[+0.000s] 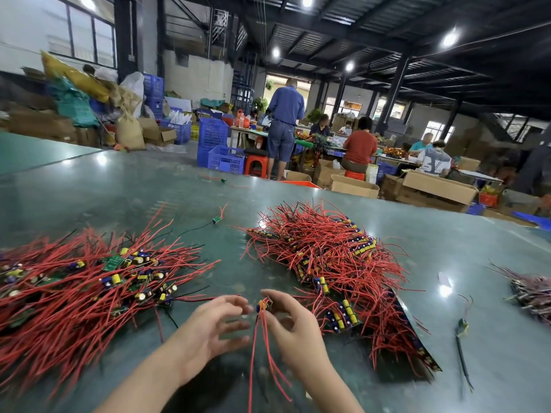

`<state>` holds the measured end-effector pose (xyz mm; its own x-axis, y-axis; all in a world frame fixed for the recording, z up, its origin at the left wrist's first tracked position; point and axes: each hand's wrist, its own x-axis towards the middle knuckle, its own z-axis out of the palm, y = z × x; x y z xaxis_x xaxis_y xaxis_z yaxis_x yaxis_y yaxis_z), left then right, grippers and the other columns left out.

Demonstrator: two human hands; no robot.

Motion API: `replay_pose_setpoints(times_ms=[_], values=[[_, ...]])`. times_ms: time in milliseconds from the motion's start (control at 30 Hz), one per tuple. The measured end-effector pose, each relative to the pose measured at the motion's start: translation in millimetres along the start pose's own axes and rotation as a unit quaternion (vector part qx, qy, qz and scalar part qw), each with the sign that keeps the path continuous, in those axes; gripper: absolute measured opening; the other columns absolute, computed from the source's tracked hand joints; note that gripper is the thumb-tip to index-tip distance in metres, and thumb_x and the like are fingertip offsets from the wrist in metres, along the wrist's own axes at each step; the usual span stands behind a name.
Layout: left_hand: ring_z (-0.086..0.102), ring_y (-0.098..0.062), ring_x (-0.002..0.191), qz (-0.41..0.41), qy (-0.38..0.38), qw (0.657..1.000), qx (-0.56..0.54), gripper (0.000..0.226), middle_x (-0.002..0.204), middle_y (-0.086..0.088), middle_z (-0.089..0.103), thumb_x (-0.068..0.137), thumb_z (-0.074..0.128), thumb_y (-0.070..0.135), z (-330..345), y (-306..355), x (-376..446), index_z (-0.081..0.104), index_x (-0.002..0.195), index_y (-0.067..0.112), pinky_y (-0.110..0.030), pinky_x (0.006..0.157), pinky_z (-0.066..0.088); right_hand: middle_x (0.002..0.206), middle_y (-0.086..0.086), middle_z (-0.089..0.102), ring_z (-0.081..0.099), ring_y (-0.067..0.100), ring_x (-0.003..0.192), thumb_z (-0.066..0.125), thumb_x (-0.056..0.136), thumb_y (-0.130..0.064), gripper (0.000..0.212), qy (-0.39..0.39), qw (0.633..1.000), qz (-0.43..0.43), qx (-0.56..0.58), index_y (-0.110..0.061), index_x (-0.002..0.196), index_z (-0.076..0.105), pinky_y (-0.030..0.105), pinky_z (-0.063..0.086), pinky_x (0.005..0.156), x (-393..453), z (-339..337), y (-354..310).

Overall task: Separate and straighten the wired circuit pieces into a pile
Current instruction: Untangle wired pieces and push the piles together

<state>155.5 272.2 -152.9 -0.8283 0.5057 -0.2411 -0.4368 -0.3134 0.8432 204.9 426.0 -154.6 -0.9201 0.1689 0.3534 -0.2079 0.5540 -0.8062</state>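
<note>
My right hand (293, 329) pinches a small wired circuit piece (264, 305) between thumb and fingers, and its red wires (262, 353) hang down toward me. My left hand (214, 329) is just left of it with fingers spread and blurred, holding nothing. A broad pile of circuit pieces with red wires (89, 287) lies at the left on the green table (232, 263). A second, tangled heap (334, 263) lies at the right, beside my right hand.
Single loose pieces lie farther back (217, 219), at the table's far edge (223, 180), and at the right front (462, 326). A purplish bundle of wires (533, 290) sits at the far right. Beyond the table, several people work among boxes and blue crates.
</note>
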Motion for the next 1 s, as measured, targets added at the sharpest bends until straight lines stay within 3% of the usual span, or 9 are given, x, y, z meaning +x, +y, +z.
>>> replay_pose_setpoints(times_ms=[67, 167, 267, 433, 633, 767, 867, 1000], values=[[0.067, -0.019, 0.080, -0.036, -0.074, 0.997, -0.016, 0.025, 0.100, -0.008, 0.071, 0.079, 0.057, 0.009, 2, -1, -2, 0.068, 0.101, 0.010, -0.033, 0.064, 0.058, 0.098, -0.023, 0.062, 0.060, 0.002, 0.096, 0.069, 0.081, -0.013, 0.041, 0.003, 0.999, -0.023, -0.041, -0.046, 0.103, 0.057, 0.022, 0.047, 0.089, -1, 0, 0], [0.068, -0.017, 0.077, -0.016, -0.105, 0.994, -0.027, 0.031, 0.100, -0.010, 0.071, 0.073, 0.064, 0.006, 6, -4, -2, 0.071, 0.103, 0.010, -0.033, 0.073, 0.059, 0.101, -0.029, 0.054, 0.050, -0.005, 0.102, 0.067, 0.080, -0.014, 0.051, 0.007, 0.996, -0.060, -0.063, -0.054, 0.105, 0.050, 0.017, 0.042, 0.091, -4, 2, -2], [0.068, -0.018, 0.072, 0.003, -0.089, 0.995, -0.054, 0.034, 0.090, -0.013, 0.070, 0.072, 0.064, 0.002, 7, -9, 0, 0.069, 0.106, 0.001, -0.031, 0.070, 0.059, 0.113, -0.021, 0.049, 0.044, -0.008, 0.110, 0.065, 0.078, -0.012, 0.052, 0.035, 0.991, -0.103, -0.071, -0.048, 0.115, 0.055, 0.011, 0.038, 0.093, -5, 2, -3], [0.069, -0.019, 0.070, 0.003, -0.083, 0.993, -0.083, 0.033, 0.092, -0.018, 0.070, 0.073, 0.064, 0.003, 7, -8, -1, 0.066, 0.105, -0.004, -0.031, 0.071, 0.060, 0.099, -0.020, 0.056, 0.053, -0.003, 0.100, 0.067, 0.077, -0.010, 0.026, 0.071, 0.988, -0.130, -0.050, -0.024, 0.098, 0.073, 0.023, 0.050, 0.080, -6, 0, -5], [0.070, -0.018, 0.069, 0.004, -0.081, 0.994, -0.075, 0.034, 0.088, -0.016, 0.070, 0.068, 0.065, -0.001, 6, -5, -1, 0.066, 0.102, -0.003, -0.026, 0.061, 0.058, 0.098, -0.012, 0.065, 0.062, 0.005, 0.096, 0.068, 0.083, -0.009, 0.021, 0.063, 0.991, -0.114, 0.029, -0.025, 0.095, 0.074, 0.017, 0.049, 0.079, -6, -2, -13], [0.068, -0.022, 0.065, 0.028, -0.082, 0.996, 0.015, 0.024, 0.079, -0.013, 0.069, 0.062, 0.070, -0.001, 10, -4, -6, 0.072, 0.086, 0.002, -0.030, 0.061, 0.057, 0.088, -0.003, 0.067, 0.064, 0.006, 0.085, 0.069, 0.082, -0.002, 0.020, 0.086, 0.989, -0.072, 0.093, -0.022, 0.082, 0.075, 0.018, 0.049, 0.072, -5, -2, -17], [0.070, -0.028, 0.070, 0.072, -0.073, 0.992, 0.069, 0.021, 0.082, -0.012, 0.070, 0.063, 0.073, -0.006, 13, -5, -10, 0.072, 0.083, 0.003, -0.031, 0.063, 0.057, 0.078, -0.001, 0.070, 0.062, 0.007, 0.073, 0.065, 0.082, 0.001, 0.021, 0.089, 0.969, 0.041, 0.228, -0.015, 0.073, 0.074, 0.018, 0.047, 0.069, -3, -6, -19], [0.069, -0.028, 0.066, 0.076, -0.054, 0.992, 0.084, 0.025, 0.080, -0.008, 0.069, 0.080, 0.055, -0.021, 14, -9, -9, 0.065, 0.089, 0.000, -0.030, 0.057, 0.057, 0.071, -0.005, 0.069, 0.057, 0.002, 0.064, 0.064, 0.084, -0.003, 0.016, 0.059, 0.944, 0.133, 0.297, -0.013, 0.077, 0.075, 0.012, 0.043, 0.059, -4, -6, -18]])
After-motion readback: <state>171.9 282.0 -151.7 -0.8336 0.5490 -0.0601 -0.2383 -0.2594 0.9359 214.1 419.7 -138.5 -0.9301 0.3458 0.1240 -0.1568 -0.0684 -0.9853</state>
